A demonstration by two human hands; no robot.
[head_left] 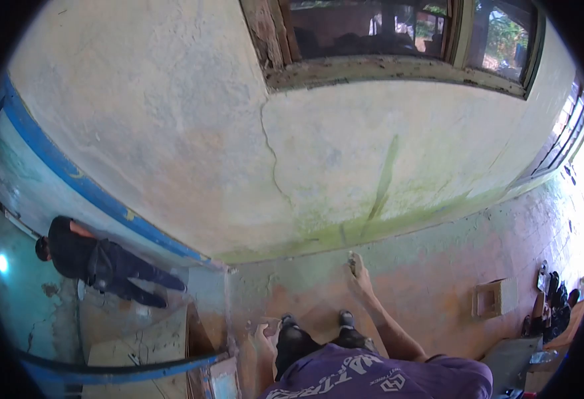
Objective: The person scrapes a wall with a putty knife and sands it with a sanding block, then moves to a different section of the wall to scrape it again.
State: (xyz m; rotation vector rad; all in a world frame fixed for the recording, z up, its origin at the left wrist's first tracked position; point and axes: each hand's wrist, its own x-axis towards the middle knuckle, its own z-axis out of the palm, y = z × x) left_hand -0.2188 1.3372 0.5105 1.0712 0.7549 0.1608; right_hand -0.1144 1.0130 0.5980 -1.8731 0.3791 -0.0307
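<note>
My right hand (360, 271) reaches forward, low before the wall, its fingers closed round a small dark and light object (352, 260). Its kind is too small to make out. Lower down, beside my legs, hangs my left hand (263, 338), fingers partly apart, with nothing visible in it. Ahead rises a stained, pale wall (332, 153). A long crack runs down from the window corner, and green staining with a darker streak (384, 176) marks the lower part.
A wood-framed window (398, 70) is set in the wall. An open cardboard box (495, 298) sits on the worn floor (425, 266) at right, near dark clutter (558, 306). At left, past a blue-edged opening, another person (99, 256) in dark clothes stands by a wooden board (139, 346).
</note>
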